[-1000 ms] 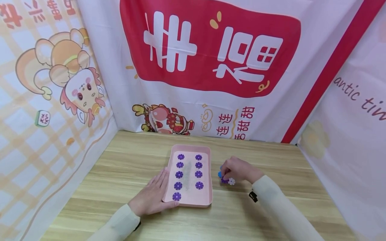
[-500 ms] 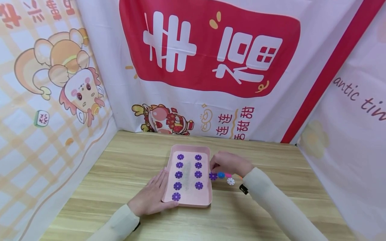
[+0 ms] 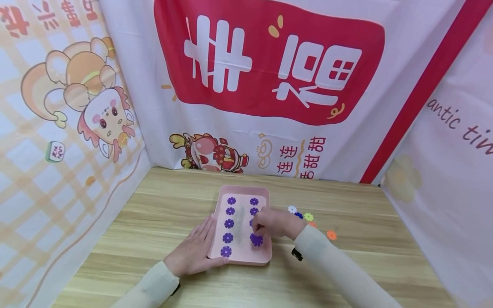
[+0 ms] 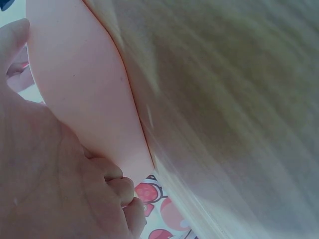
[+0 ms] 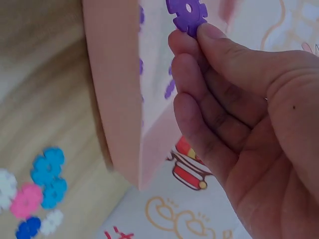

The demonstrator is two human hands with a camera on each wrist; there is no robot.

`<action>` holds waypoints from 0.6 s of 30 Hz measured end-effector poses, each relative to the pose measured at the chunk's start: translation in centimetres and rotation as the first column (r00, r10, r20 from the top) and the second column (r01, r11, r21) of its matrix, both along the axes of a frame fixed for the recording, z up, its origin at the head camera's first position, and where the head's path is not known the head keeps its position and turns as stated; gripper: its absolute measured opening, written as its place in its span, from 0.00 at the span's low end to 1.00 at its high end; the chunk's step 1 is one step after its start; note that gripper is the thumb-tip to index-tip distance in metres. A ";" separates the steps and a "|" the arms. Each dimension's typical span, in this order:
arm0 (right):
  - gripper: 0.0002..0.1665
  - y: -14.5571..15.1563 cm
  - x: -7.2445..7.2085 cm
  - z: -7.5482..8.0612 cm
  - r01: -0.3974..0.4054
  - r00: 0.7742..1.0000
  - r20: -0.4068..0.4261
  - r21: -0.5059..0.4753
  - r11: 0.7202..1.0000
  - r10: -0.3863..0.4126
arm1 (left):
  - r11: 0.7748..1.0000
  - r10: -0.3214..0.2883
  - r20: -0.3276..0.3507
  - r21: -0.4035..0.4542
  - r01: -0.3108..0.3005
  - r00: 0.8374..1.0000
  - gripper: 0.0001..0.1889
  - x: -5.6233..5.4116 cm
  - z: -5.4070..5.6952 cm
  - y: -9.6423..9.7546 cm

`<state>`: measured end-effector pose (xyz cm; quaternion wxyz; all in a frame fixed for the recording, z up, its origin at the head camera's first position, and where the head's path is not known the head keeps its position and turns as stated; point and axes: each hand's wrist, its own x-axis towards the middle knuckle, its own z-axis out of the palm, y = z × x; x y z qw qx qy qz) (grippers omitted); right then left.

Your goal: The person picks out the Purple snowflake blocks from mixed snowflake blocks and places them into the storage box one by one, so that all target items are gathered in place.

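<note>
My right hand (image 3: 274, 221) pinches a purple flower-shaped plastic disc (image 5: 189, 15) between thumb and index finger. It is over the right side of a shallow pink tray (image 3: 263, 258), and in the head view the held disc appears at the lower end of the right-hand column. Purple discs of the same kind lie in two columns on the tray's white bottom, the left one reaching down to a disc (image 3: 226, 251) near the front; my right hand partly covers the right column. My left hand (image 3: 192, 252) rests along the tray's left wall, fingers extended, thumb at the front rim.
Right of the tray, loose discs lie on the wooden table (image 3: 185, 291): white (image 3: 292, 209), dark blue (image 3: 298, 216), yellow-green (image 3: 308, 217) and orange (image 3: 331, 235). Light blue (image 5: 47, 169) and pink (image 5: 26, 200) ones show in the right wrist view. Printed cloth (image 3: 327, 149) hangs behind the table.
My right hand has moved left from the loose discs, over the tray's right wall, carrying a purple disc. More loose discs are uncovered. My left hand stays at the tray.
</note>
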<state>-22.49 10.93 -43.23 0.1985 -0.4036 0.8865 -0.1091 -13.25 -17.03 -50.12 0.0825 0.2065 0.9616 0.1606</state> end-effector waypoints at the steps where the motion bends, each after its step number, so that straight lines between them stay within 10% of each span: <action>1: 0.06 -0.1 0.2 -0.3 0.006 1.000 0.006 -0.001 1.000 -0.006 | 1.000 -0.001 0.001 0.001 0.001 1.000 0.64 0.0 0.0 0.0; 18: 0.05 -0.1 1.4 -3.9 0.025 0.999 0.023 -0.012 1.000 -0.025 | 1.000 -0.007 0.001 -0.002 0.007 1.000 0.64 0.1 0.1 0.2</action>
